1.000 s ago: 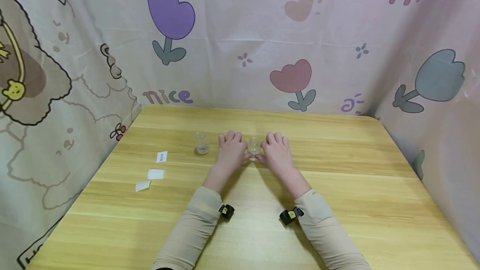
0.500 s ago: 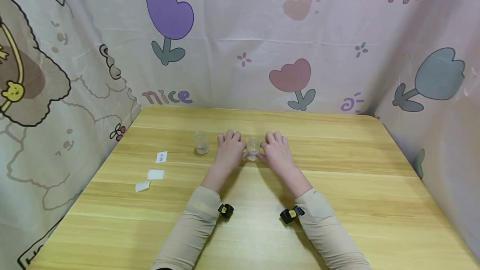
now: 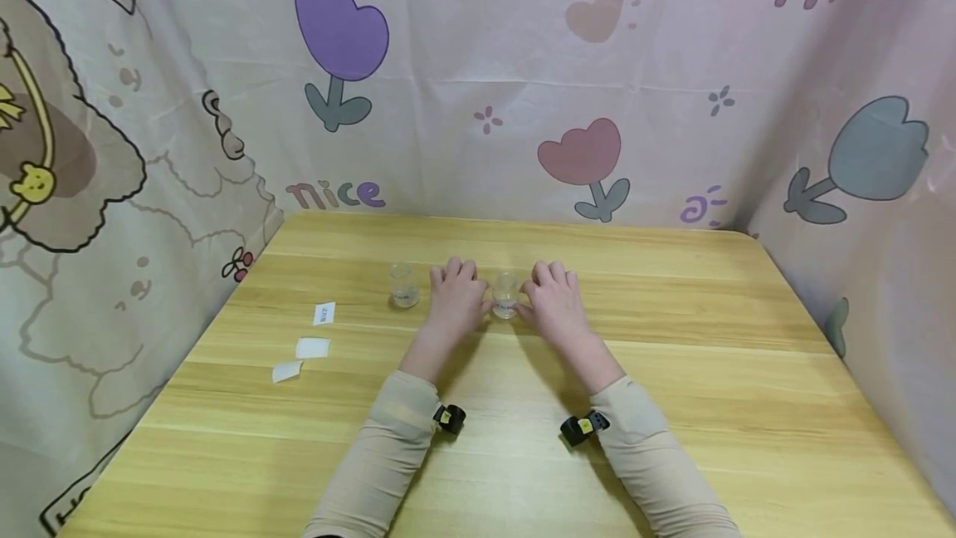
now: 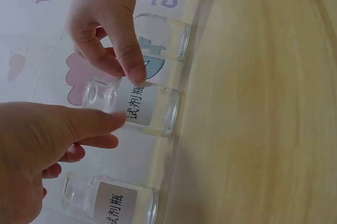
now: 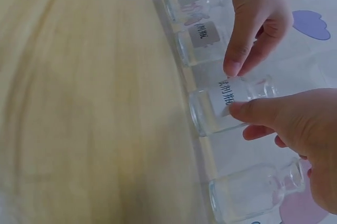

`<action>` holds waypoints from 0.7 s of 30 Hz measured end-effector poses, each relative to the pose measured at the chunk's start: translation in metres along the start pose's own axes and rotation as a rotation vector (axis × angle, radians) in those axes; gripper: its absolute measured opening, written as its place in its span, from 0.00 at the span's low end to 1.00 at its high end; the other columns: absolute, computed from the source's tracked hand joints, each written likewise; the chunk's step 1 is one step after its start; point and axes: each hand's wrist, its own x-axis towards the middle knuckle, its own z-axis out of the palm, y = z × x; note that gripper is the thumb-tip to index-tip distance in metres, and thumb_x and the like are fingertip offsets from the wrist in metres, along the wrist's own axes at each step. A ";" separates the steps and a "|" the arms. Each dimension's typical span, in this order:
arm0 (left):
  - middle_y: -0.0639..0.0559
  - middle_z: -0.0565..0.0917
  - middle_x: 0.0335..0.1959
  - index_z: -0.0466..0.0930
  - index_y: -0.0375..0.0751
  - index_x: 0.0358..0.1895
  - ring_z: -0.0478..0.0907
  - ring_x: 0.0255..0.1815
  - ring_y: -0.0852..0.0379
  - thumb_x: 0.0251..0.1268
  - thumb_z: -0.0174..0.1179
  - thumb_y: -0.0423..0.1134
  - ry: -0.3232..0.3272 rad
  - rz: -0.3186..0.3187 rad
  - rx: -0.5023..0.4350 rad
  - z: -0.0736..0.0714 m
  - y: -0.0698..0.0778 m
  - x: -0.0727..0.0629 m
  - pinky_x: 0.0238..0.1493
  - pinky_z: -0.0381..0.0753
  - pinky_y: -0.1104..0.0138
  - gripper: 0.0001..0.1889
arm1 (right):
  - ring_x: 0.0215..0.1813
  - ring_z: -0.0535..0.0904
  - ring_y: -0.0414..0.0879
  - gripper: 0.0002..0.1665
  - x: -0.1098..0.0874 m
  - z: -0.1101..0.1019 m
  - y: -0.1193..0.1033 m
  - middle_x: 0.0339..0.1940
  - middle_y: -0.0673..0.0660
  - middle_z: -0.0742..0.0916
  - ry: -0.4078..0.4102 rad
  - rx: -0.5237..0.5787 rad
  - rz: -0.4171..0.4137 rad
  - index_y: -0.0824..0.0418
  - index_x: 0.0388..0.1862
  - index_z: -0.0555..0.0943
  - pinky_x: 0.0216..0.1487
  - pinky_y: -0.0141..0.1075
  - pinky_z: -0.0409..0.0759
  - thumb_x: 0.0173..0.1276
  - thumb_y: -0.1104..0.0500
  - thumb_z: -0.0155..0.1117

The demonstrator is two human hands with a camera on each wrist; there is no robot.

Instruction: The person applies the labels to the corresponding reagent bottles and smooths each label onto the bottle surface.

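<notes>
Left hand and right hand edged apart on the bottle.

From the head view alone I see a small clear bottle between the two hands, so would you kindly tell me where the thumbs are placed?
Observer: In the left wrist view, the left hand and right hand have their thumbs at opposite ends of the printed label on that middle bottle.
Operator: Thank you; does anything stand just to its right?
Observer: Yes, the right wrist view shows an unmarked bottle there, with no label on its visible side.
Operator: And does the left hand hide anything from me?
Observer: The right wrist view shows a labelled bottle between the middle one and the leftmost bottle.
</notes>
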 end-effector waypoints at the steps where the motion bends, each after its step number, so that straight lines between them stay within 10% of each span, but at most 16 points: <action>1: 0.54 0.72 0.37 0.87 0.49 0.43 0.62 0.47 0.52 0.59 0.65 0.55 0.000 -0.001 -0.001 0.000 0.000 0.000 0.48 0.57 0.56 0.16 | 0.45 0.65 0.51 0.19 0.000 -0.001 0.000 0.38 0.53 0.74 0.005 0.001 0.000 0.59 0.37 0.86 0.44 0.44 0.61 0.57 0.46 0.73; 21: 0.53 0.75 0.43 0.85 0.52 0.49 0.63 0.49 0.51 0.63 0.62 0.55 0.041 -0.024 -0.046 -0.010 -0.004 -0.004 0.50 0.58 0.54 0.17 | 0.45 0.67 0.53 0.15 0.001 -0.007 -0.001 0.40 0.55 0.77 0.102 0.054 0.051 0.59 0.39 0.86 0.45 0.46 0.63 0.57 0.51 0.74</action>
